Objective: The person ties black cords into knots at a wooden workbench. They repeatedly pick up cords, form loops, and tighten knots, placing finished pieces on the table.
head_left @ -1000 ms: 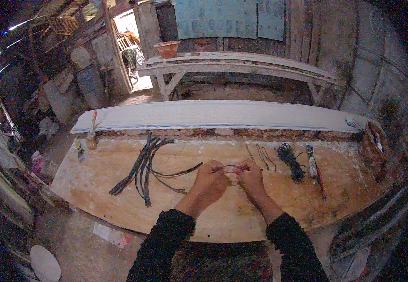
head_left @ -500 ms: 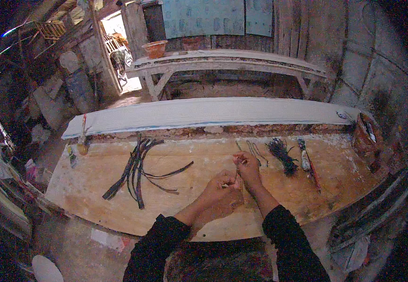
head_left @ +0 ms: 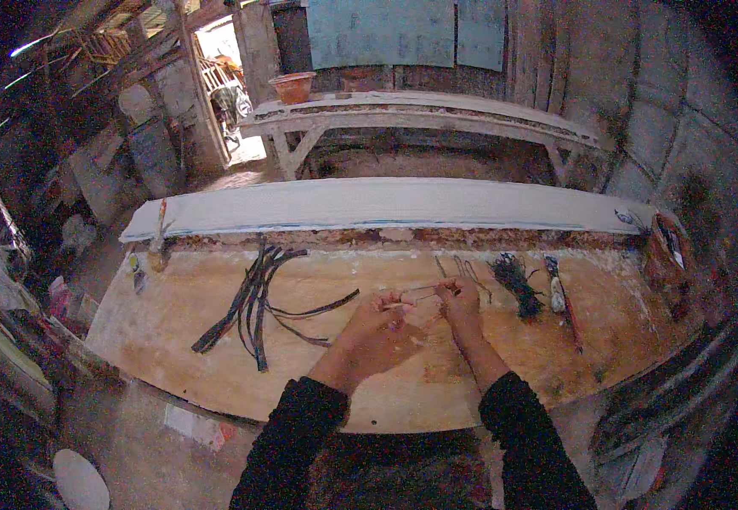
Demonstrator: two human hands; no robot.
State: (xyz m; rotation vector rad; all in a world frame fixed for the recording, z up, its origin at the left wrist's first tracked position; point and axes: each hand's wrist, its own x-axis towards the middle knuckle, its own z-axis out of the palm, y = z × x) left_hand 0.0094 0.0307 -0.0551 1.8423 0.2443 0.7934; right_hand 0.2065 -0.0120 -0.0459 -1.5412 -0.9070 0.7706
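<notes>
I hold a thin pale strip (head_left: pixel 416 297) between my two hands, just above the middle of the wide, worn wooden board table (head_left: pixel 173 340). My left hand (head_left: pixel 379 330) pinches one end with its fingers curled in, and my right hand (head_left: pixel 459 300) pinches the other end. The strip is very small, so I cannot tell what it is made of. Just to the left of my left hand lies a bunch of long dark flat strips (head_left: pixel 254 302), spread out like sticks. Just behind my right hand lie a few thin bent wires (head_left: pixel 462 270). To the right of them is a dark tangled bundle (head_left: pixel 513 280), and next to it a tool with a pale handle (head_left: pixel 558 293). Behind all of this a long pale plank (head_left: pixel 369 204) runs across the back of the table. Near the left end stands a small bottle (head_left: pixel 158 253). The table has bare room in front of my hands and to the far left. Its near edge is close to my black sleeves (head_left: pixel 301 425).
</notes>
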